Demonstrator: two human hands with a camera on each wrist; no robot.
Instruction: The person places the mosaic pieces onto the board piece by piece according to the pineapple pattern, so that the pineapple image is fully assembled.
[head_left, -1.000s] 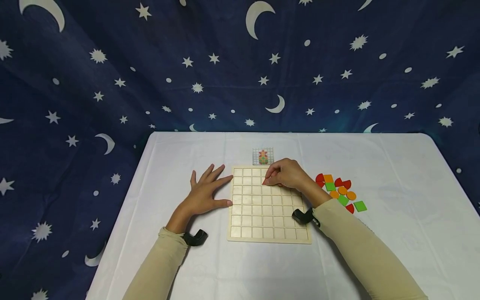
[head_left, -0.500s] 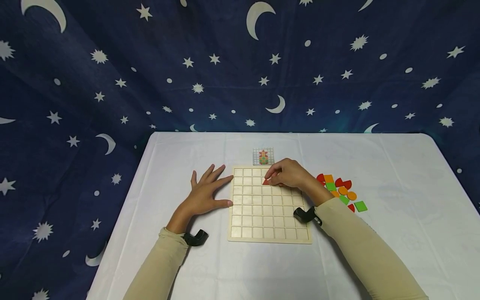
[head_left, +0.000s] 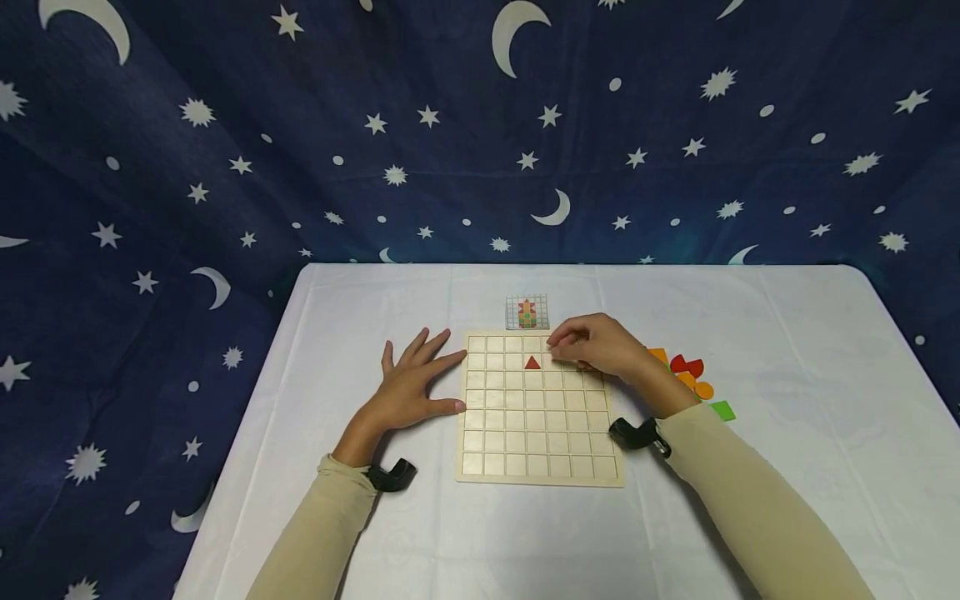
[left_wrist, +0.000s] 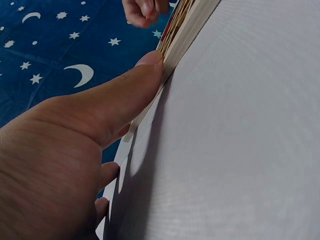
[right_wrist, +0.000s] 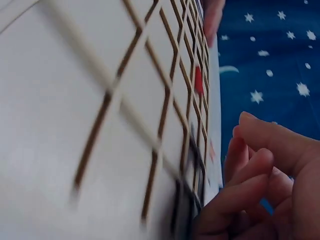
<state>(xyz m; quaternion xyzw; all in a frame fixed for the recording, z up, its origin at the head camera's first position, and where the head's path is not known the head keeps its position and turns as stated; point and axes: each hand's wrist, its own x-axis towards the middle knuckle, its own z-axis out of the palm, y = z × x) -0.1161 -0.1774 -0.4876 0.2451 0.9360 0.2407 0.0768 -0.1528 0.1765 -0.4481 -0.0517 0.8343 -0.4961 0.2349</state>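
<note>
On the grid board point(head_left: 515, 421), the red triangle point(head_left: 532, 363) lies just left of the right hand point(head_left: 600, 343), its loosely curled fingers empty. The spread left hand point(head_left: 408, 387) touches the board.

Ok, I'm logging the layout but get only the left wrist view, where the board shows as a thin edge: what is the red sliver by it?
Observer: It's a red triangle, lying on the board in the second row from the far edge, fourth column from the person's left.

Operator: Good. And what lies just beyond the far edge?

Observer: A small gridded card with a coloured pattern printed on it.
</note>
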